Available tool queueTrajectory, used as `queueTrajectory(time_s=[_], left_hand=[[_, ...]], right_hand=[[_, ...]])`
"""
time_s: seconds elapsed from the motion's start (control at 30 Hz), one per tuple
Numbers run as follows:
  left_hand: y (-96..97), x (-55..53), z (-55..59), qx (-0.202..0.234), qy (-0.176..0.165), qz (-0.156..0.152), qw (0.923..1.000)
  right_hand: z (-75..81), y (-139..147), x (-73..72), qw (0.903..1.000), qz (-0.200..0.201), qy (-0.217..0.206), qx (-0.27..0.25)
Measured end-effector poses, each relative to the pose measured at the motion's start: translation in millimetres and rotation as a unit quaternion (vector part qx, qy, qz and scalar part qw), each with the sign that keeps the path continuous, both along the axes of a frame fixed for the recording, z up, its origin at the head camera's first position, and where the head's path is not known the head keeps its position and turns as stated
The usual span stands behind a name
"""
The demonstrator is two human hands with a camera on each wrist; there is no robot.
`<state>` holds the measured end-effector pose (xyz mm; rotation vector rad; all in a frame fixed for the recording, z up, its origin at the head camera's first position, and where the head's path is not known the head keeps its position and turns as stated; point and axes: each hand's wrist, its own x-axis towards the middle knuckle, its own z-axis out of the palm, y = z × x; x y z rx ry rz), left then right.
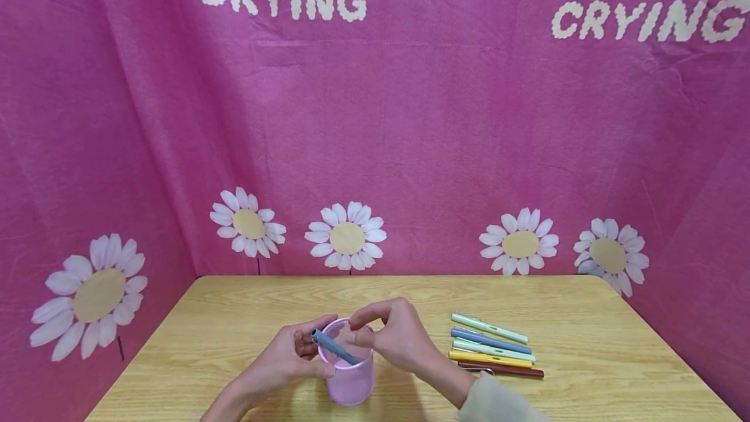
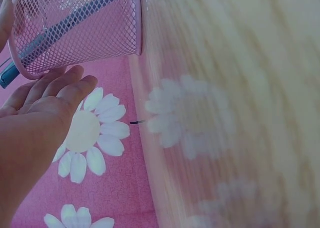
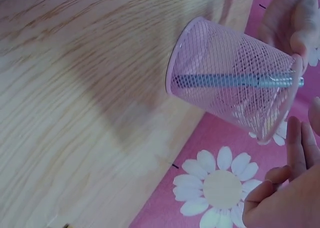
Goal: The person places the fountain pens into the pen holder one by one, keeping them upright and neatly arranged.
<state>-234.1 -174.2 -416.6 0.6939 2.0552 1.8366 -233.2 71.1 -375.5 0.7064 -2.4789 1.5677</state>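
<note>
A pink mesh pen cup (image 1: 351, 388) stands upright on the table, and a blue-grey pen (image 1: 333, 346) leans inside it with one end over the rim on the left. My left hand (image 1: 280, 360) holds the cup at its left side, thumb at the front of the rim and index finger toward the back. Above the cup's right rim is my right hand (image 1: 404, 337), thumb and index finger bent, with no object visible between them. In the right wrist view, the pen (image 3: 220, 80) shows through the mesh, and the right hand's fingers (image 3: 296, 148) are near the rim.
To the right on the wooden table (image 1: 586, 331) lie several pens side by side: a pale green pen (image 1: 489, 327), a blue pen (image 1: 491, 340), a mint pen (image 1: 498, 350), a yellow pen (image 1: 491, 359) and a dark red pen (image 1: 510, 371). A pink flowered curtain (image 1: 433, 148) surrounds the table.
</note>
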Motion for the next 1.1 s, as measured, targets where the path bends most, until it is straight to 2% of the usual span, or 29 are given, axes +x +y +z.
queueTrajectory(time_s=[0.23,0.37,0.57,1.1], left_hand=[[-0.8,0.3,-1.2,-0.006,0.012,0.002,0.9999],[-0.3,0.4,-1.5,0.002,0.007,0.003,1.0],[-0.6,0.4,-3.5,0.015,0.023,-0.003,0.9996],[0.5,-0.5,-3.0,0.019,0.01,0.006,0.9998]], right_hand=[[3.0,21.6,4.5,0.9999,0.007,0.005,0.008],[3.3,38.1,8.8,0.9999,0.008,0.008,0.013],[1.8,65.6,15.0,0.9991,-0.006,0.003,0.042],[-12.9,119.2,26.1,0.9957,-0.039,-0.015,0.083]])
